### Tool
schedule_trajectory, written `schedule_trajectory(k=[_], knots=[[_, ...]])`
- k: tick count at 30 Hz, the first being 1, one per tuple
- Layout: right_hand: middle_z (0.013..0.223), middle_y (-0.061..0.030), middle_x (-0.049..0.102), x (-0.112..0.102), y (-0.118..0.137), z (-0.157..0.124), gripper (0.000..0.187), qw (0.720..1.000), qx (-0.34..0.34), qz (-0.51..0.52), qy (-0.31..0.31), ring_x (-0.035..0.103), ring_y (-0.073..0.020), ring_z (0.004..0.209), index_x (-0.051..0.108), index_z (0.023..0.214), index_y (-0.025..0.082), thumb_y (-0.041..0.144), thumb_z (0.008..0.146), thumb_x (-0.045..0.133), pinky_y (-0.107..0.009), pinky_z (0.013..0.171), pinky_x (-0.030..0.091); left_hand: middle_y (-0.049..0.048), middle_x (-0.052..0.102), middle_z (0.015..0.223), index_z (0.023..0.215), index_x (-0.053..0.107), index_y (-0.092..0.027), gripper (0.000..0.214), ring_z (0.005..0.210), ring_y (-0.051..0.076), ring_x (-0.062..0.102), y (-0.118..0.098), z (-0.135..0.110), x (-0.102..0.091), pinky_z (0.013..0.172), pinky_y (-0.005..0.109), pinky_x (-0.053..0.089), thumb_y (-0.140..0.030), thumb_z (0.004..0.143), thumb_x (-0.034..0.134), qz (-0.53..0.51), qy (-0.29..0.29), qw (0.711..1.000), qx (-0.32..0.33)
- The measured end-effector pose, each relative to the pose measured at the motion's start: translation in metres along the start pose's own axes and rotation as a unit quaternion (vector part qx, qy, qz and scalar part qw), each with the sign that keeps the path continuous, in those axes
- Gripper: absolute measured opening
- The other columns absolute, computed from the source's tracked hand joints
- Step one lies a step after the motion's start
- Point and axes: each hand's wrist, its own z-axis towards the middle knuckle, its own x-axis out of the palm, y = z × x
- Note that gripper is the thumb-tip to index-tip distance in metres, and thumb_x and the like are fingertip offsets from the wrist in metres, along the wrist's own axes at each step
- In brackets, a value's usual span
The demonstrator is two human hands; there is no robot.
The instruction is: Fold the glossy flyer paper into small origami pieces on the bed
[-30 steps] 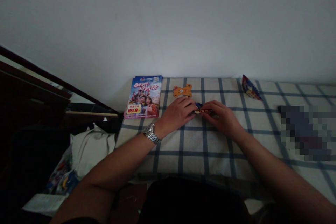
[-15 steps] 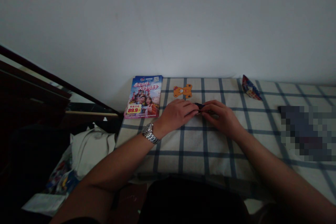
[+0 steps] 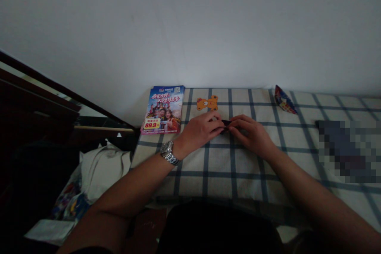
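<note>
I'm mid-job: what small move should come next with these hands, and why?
Perhaps ease the right hand slightly aside while the left hand holds: both appear to pinch the small dark paper piece, covering most of it, so its shape is hard to judge.

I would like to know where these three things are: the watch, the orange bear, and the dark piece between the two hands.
Watch [image 3: 170,153]: head view, band beside the dial.
Orange bear [image 3: 207,103]: head view, its middle.
Dark piece [image 3: 226,122]: head view, its exposed part.

The 2 hands [image 3: 201,129] [image 3: 253,135] pinch close together.
</note>
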Motion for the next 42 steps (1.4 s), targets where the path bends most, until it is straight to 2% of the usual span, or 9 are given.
schedule_trajectory(k=[5, 7, 12, 19, 32, 42], knots=[[0.114, -0.0089, 0.071, -0.001, 0.001, 0.0, 0.013, 1.0, -0.004, -0.006, 0.012, 0.072, -0.0259, 0.106, 0.072, 0.107, 0.027, 0.028, 0.103, 0.06, -0.044, 0.093, 0.061, 0.0065, 0.065, 0.121, 0.103, 0.075, -0.021, 0.01, 0.113, 0.022, 0.065, 0.001, 0.0, 0.001, 0.098, 0.041, 0.058, -0.029, 0.101, 0.069, -0.002, -0.032, 0.999, 0.009], [0.115, -0.0087, 0.07, -0.001, 0.001, -0.001, 0.014, 1.0, -0.007, -0.01, 0.016, 0.071, -0.026, 0.107, 0.072, 0.108, 0.027, 0.026, 0.102, 0.06, -0.045, 0.095, 0.061, 0.0063, 0.065, 0.126, 0.103, 0.075, -0.022, 0.01, 0.116, 0.022, 0.065, 0.003, 0.0, 0.003, 0.1, 0.041, 0.058, -0.029, 0.101, 0.069, -0.017, -0.03, 0.999, 0.003], [0.116, -0.0081, 0.07, -0.001, -0.001, -0.001, 0.015, 1.0, -0.017, -0.018, 0.018, 0.071, -0.0248, 0.108, 0.071, 0.11, 0.027, 0.022, 0.101, 0.06, -0.042, 0.094, 0.061, 0.0038, 0.07, 0.126, 0.112, 0.073, -0.021, 0.016, 0.111, 0.018, 0.07, 0.003, -0.003, 0.009, 0.094, 0.034, 0.061, -0.032, 0.104, 0.065, -0.042, 0.0, 0.999, -0.023], [0.113, -0.0082, 0.071, 0.001, -0.002, -0.001, 0.012, 1.0, -0.013, -0.026, 0.007, 0.072, -0.0249, 0.104, 0.071, 0.108, 0.025, 0.031, 0.102, 0.062, -0.041, 0.091, 0.062, 0.0044, 0.07, 0.123, 0.123, 0.067, -0.02, 0.023, 0.108, 0.019, 0.07, 0.001, -0.002, 0.009, 0.092, 0.033, 0.06, -0.033, 0.104, 0.066, -0.048, 0.024, 0.998, -0.03], [0.117, -0.0085, 0.07, 0.004, -0.007, -0.002, 0.018, 0.999, -0.021, -0.027, 0.015, 0.072, -0.0254, 0.106, 0.073, 0.113, 0.026, 0.022, 0.097, 0.066, -0.04, 0.089, 0.063, 0.0044, 0.069, 0.119, 0.119, 0.069, -0.02, 0.02, 0.107, 0.019, 0.069, -0.001, -0.002, 0.011, 0.098, 0.036, 0.059, -0.031, 0.103, 0.066, -0.087, 0.013, 0.994, -0.068], [0.118, -0.0092, 0.071, 0.005, -0.008, -0.002, 0.017, 0.999, -0.015, -0.034, 0.015, 0.072, -0.026, 0.106, 0.073, 0.113, 0.025, 0.024, 0.097, 0.067, -0.042, 0.09, 0.064, 0.0047, 0.069, 0.117, 0.116, 0.07, -0.02, 0.018, 0.104, 0.019, 0.069, -0.003, -0.002, 0.009, 0.094, 0.036, 0.059, -0.031, 0.103, 0.067, -0.084, 0.017, 0.994, -0.075]])
